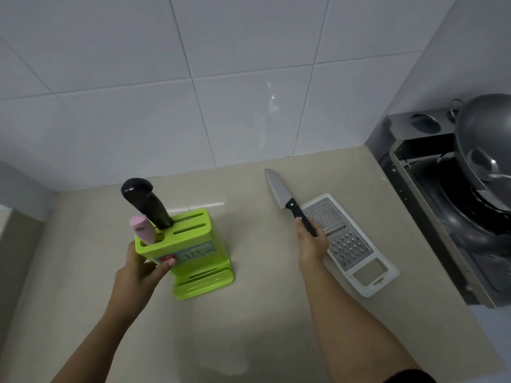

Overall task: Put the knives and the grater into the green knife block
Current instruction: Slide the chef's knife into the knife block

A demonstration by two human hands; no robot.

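Observation:
The green knife block (199,261) stands upright on the beige counter, left of centre. A large black-handled knife (146,203) and a pink-handled knife (142,229) stick out of its top. My left hand (141,272) grips the block's near left side. My right hand (311,244) holds the black handle of a steel-bladed knife (278,189), its tip pointing away toward the wall. Just right of that hand a flat metal grater in a white plastic frame (348,244) lies on the counter.
A white tiled wall (221,92) closes the back of the beige counter (249,313). At the right edge sits a recessed stove (431,217) with a dark wok (481,150) on it. A low ledge runs along the far left.

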